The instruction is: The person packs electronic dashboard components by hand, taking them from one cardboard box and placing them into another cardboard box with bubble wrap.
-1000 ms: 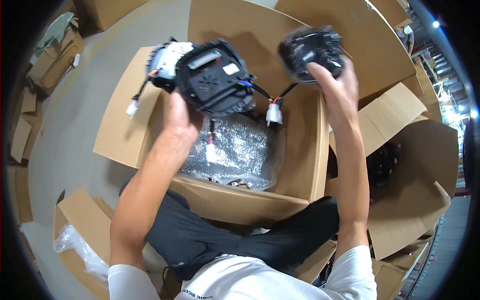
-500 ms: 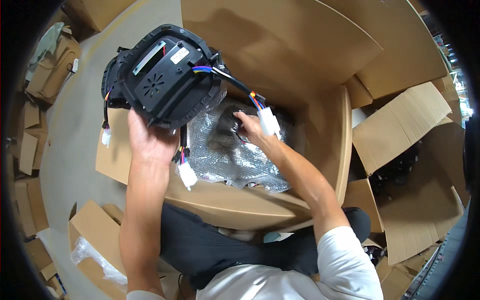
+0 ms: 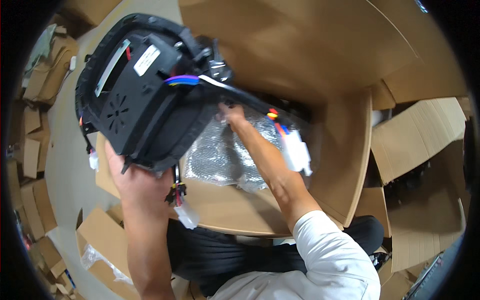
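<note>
- Cardboard fills the scene: a large open carton sits before the seated person, flattened boxes lie on the grey floor along the left edge, and more cartons stand at the right.
- Left hand holds a black plastic housing from beneath, its grip wrapped on the lower edge, above the carton's near-left corner.
- Coloured wires run from the housing; white plug connectors dangle over the carton, another below the hand.
- Right hand reaches into the carton onto silvery bubble wrap; whether its grip is closed I cannot tell.
</note>
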Demonstrator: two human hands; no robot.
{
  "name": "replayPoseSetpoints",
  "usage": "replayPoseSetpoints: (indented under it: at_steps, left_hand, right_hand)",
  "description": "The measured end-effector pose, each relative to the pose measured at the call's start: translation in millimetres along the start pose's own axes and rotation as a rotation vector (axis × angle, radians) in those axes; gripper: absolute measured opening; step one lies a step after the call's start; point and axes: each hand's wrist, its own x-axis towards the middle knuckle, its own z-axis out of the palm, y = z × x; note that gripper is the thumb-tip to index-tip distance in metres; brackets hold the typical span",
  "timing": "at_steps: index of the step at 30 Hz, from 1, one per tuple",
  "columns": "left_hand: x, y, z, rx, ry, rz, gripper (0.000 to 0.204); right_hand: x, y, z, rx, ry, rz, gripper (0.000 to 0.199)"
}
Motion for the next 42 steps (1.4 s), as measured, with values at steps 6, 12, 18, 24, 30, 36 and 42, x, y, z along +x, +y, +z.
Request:
replayPoseSetpoints:
  at_steps: [6,12,18,24,30,36,42]
  left_hand:
    - [5,-4,8,-0.025,-0.006,-0.039,0.040]
    - [9,-12,13,-0.148,-0.056,-0.115,0.042]
    - [13,-15,12,-0.151,-0.028,-0.139,0.042]
    - [12,-17,17,-0.126,0.025,-0.114,0.041]
    - [15,-14,13,-0.106,-0.026,-0.139,0.041]
    - [13,-13,15,-0.119,0.070,-0.133,0.041]
    - [13,-19,7,-0.020,-0.017,-0.038,0.041]
  right_hand:
    - [-55,-59,-112,-1.110,0.152,-0.556,0.035]
    - [-68,-97,-271,-1.394,0.409,-0.242,0.039]
    - [-60,-83,-300,-1.370,0.254,-0.528,0.049]
    - [-64,-76,-293,-1.263,0.522,-0.233,0.046]
    - [-50,-76,-313,-1.396,0.324,-0.328,0.030]
    - [-62,-65,-304,-1.310,0.391,-0.532,0.021]
    - [-58,-64,-313,-1.526,0.283,-0.552,0.017]
